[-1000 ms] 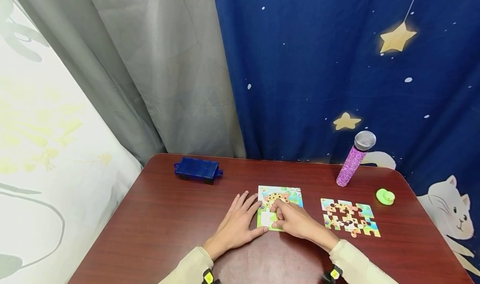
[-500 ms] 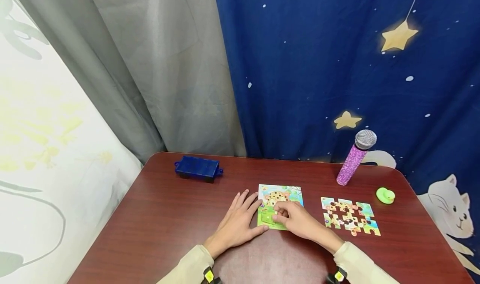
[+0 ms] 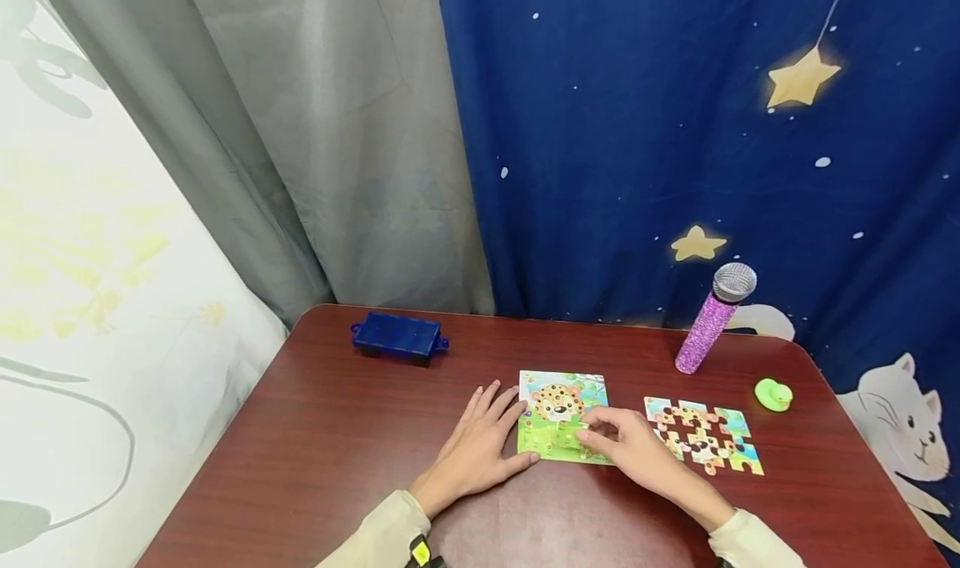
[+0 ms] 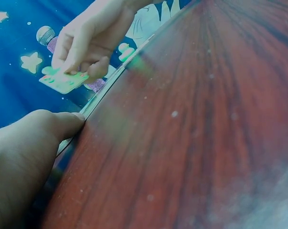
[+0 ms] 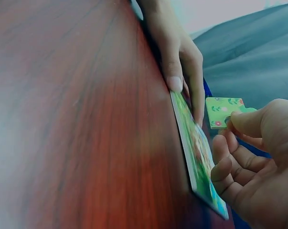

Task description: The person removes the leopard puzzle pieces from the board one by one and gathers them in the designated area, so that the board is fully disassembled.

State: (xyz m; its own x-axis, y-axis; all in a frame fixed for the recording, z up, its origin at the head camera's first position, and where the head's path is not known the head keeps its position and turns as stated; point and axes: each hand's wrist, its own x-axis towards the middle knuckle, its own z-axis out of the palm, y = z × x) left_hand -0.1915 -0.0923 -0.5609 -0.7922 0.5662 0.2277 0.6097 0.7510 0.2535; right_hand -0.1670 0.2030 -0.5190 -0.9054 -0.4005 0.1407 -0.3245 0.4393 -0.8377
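Observation:
A square picture card [image 3: 560, 394] with a spotted leopard's face lies flat at the middle of the table. My left hand [image 3: 476, 447] rests beside its left side, fingers spread, and the thumb touches the card's near edge in the right wrist view. Over the card's lower right part, my right hand [image 3: 641, 455] pinches a green flowered jigsaw piece [image 5: 219, 109] between thumb and forefinger. The left wrist view shows this piece [image 4: 62, 84] raised clear of the table. To the right lies a partly joined jigsaw [image 3: 705, 434] with gaps between its pieces.
A purple glitter microphone [image 3: 705, 330] stands at the back right, near a small green toy duck [image 3: 772, 394]. A dark blue toy wagon [image 3: 397, 337] sits at the back left. Grey and blue curtains [image 3: 645, 134] hang behind the brown table [image 3: 337, 451].
My right hand has moved right across the card with the piece, whose face turned from whitish to green. More of the leopard's face shows now. My left hand stays in place.

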